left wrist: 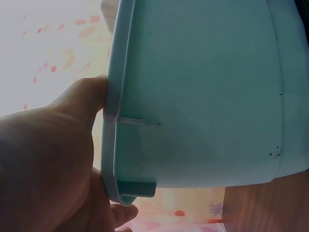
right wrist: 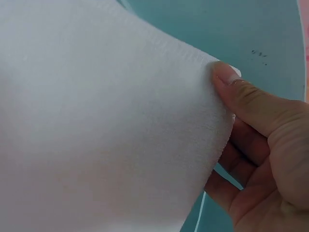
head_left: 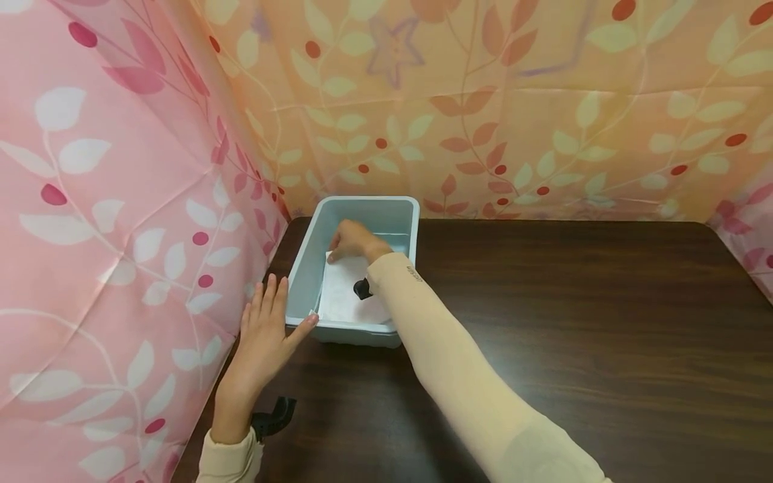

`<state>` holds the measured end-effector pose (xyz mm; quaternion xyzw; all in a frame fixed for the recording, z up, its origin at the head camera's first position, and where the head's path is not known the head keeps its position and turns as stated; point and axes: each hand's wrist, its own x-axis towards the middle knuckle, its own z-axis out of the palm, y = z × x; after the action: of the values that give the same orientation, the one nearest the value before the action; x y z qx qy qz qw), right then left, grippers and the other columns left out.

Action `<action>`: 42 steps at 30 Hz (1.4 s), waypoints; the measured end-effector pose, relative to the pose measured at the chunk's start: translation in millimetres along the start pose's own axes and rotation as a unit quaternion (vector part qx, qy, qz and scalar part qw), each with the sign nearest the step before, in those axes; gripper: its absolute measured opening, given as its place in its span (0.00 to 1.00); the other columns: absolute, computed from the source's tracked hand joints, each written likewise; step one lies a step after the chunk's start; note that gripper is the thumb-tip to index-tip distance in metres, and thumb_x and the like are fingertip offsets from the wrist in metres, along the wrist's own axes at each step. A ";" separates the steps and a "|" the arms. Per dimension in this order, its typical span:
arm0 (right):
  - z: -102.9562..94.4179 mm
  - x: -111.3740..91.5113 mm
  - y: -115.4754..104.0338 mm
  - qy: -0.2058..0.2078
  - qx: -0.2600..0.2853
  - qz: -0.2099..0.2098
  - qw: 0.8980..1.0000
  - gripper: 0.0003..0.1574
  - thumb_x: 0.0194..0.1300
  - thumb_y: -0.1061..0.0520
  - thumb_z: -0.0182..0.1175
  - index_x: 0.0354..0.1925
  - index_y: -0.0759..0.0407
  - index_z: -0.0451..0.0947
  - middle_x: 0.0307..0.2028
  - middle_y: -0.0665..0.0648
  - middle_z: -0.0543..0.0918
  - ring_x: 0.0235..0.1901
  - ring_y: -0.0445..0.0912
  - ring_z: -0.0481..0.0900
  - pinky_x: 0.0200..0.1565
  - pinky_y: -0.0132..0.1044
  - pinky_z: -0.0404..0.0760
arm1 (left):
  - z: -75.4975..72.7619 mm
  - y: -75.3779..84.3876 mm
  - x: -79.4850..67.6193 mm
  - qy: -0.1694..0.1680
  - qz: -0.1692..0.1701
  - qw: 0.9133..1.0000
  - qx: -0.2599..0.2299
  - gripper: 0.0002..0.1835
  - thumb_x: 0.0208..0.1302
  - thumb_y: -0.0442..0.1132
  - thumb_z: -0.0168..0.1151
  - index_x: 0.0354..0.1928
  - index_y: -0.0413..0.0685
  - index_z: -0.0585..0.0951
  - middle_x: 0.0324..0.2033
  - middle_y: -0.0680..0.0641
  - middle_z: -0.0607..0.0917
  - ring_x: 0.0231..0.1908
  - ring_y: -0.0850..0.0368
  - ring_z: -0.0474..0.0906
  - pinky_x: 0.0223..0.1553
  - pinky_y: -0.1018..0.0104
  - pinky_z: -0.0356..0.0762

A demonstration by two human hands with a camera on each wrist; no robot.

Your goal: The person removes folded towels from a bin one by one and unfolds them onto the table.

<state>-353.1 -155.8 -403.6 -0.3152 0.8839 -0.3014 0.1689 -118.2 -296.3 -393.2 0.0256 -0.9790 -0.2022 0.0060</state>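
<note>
A light blue-grey plastic tub point(head_left: 370, 200) stands at the table's back left, with a white cloth point(head_left: 339, 295) inside. My right hand point(head_left: 355, 240) reaches into the tub and pinches a corner of that cloth. In the right wrist view, the thumb lies on top of the white cloth point(right wrist: 106, 111) and the fingers are underneath. My left hand point(head_left: 266, 335) rests at the tub's near left corner, its fingers straight along the outer side and its thumb at the front rim. The left wrist view has the thumb touching the rim of the tub point(left wrist: 207, 96).
The dark wooden table point(head_left: 574, 322) extends to the right of the tub. A pink floral curtain point(head_left: 121, 201) hangs close on the left, and an orange floral one point(head_left: 483, 107) behind. Black wrist mounts point(head_left: 274, 417) are on both arms.
</note>
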 end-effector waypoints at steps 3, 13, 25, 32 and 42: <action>-2.3 -2.7 -2.2 0.002 -0.005 -0.009 1.000 0.14 0.56 0.54 0.73 0.42 0.57 0.89 0.41 0.54 0.91 0.45 0.45 0.83 0.50 0.34 0.80 | 0.7 0.2 0.4 0.002 0.003 1.000 0.000 0.52 0.68 0.67 0.51 0.79 0.44 0.41 0.79 0.39 0.37 0.78 0.34 0.28 0.74 0.31 0.30; -16.3 -8.7 -14.8 0.010 -0.006 -0.043 0.999 0.11 0.56 0.52 0.73 0.38 0.55 0.90 0.37 0.52 0.91 0.36 0.40 0.79 0.40 0.26 0.75 | -1.1 -1.4 1.1 0.000 0.010 1.000 -0.003 0.53 0.68 0.67 0.51 0.79 0.42 0.41 0.79 0.36 0.38 0.78 0.33 0.28 0.73 0.29 0.33; -61.5 -39.7 -46.8 0.029 -0.016 -0.110 0.993 0.09 0.57 0.52 0.73 0.35 0.56 0.90 0.31 0.51 0.89 0.31 0.37 0.76 0.37 0.24 0.71 | -1.4 -0.4 0.2 -0.003 0.025 1.000 -0.012 0.52 0.70 0.65 0.50 0.78 0.38 0.40 0.79 0.35 0.38 0.78 0.32 0.29 0.72 0.27 0.36; -86.8 -56.9 -67.3 0.042 0.014 -0.138 0.989 0.09 0.58 0.55 0.72 0.36 0.58 0.90 0.39 0.53 0.90 0.36 0.38 0.77 0.40 0.25 0.73 | 0.2 -2.5 -2.5 -0.001 0.025 1.000 -0.014 0.53 0.69 0.66 0.49 0.78 0.38 0.40 0.79 0.35 0.38 0.78 0.32 0.29 0.72 0.28 0.36; -112.4 -84.8 -89.2 0.059 0.017 -0.133 0.989 0.10 0.60 0.51 0.71 0.39 0.54 0.89 0.36 0.50 0.90 0.35 0.38 0.78 0.41 0.26 0.74 | -0.6 -2.4 -0.5 -0.008 0.028 0.999 -0.017 0.54 0.69 0.66 0.50 0.78 0.37 0.39 0.78 0.34 0.37 0.78 0.32 0.28 0.72 0.28 0.35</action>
<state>-304.3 -107.2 -251.8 -0.4086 0.8373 -0.3542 0.0808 -117.6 -298.7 -393.6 -0.0033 -0.9757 -0.2188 0.0043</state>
